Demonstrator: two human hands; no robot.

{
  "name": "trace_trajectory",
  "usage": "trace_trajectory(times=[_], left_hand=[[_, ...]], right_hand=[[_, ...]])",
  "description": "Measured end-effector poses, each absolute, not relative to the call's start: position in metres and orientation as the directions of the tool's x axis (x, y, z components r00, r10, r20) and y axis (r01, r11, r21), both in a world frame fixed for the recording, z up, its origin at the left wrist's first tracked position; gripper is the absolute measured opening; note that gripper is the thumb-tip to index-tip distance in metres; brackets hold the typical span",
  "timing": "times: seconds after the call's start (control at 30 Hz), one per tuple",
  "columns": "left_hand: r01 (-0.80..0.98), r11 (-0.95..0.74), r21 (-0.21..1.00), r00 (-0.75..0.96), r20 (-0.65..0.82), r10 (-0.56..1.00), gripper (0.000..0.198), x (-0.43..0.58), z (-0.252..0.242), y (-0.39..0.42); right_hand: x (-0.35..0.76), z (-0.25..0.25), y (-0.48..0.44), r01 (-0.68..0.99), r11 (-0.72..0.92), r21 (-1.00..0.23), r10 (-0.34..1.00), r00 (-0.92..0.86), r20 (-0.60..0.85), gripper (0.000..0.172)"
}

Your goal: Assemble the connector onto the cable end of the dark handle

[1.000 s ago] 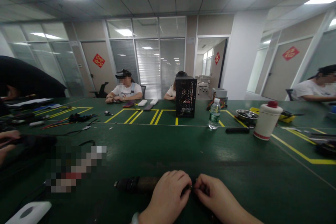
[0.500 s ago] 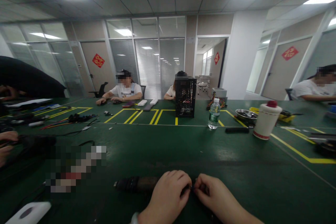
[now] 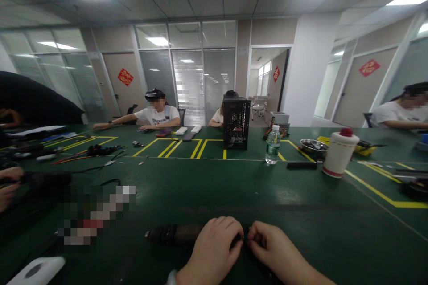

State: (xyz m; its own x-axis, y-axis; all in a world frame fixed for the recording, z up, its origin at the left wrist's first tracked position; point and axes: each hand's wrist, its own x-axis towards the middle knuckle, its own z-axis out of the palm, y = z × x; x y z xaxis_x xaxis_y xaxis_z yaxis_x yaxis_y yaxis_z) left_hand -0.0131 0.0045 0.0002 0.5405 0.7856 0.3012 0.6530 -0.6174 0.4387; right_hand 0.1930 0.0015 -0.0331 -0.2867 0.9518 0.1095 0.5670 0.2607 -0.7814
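Note:
A dark cylindrical tool, by its shape an electric screwdriver (image 3: 182, 235), lies sideways on the green table with its metal tip to the left. My left hand (image 3: 216, 245) is closed around its right end, which the fingers cover. Close beside it, my right hand (image 3: 272, 245) is closed in a pinch, fingertips almost touching those of the left. Something small and dark shows between the two hands, too hidden to name.
A water bottle (image 3: 273, 144), a white cup with a red top (image 3: 340, 153) and a metal bowl (image 3: 313, 147) stand ahead right. Beyond is a black computer case (image 3: 236, 124). Cables (image 3: 96, 151) and a white device (image 3: 40, 271) lie left. Co-workers sit around the table.
My hands stay nearly in place, with only a slight shift of the fingers. Across the table, a co-worker has stretched an arm out to the left.

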Motion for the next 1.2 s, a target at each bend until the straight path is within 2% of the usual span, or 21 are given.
trace_trajectory(times=[0.83,1.2], left_hand=[[0.635,-0.652,0.415,0.567,0.322,0.758,0.014,-0.013,-0.011,0.010],[0.647,-0.635,0.422,0.553,0.313,0.772,0.016,-0.011,-0.005,0.007]], right_hand=[[0.194,-0.035,0.003,0.522,0.245,-0.817,0.947,-0.308,0.088,0.010],[0.191,-0.028,-0.004,0.567,0.195,-0.800,0.971,-0.228,0.075,0.005]])
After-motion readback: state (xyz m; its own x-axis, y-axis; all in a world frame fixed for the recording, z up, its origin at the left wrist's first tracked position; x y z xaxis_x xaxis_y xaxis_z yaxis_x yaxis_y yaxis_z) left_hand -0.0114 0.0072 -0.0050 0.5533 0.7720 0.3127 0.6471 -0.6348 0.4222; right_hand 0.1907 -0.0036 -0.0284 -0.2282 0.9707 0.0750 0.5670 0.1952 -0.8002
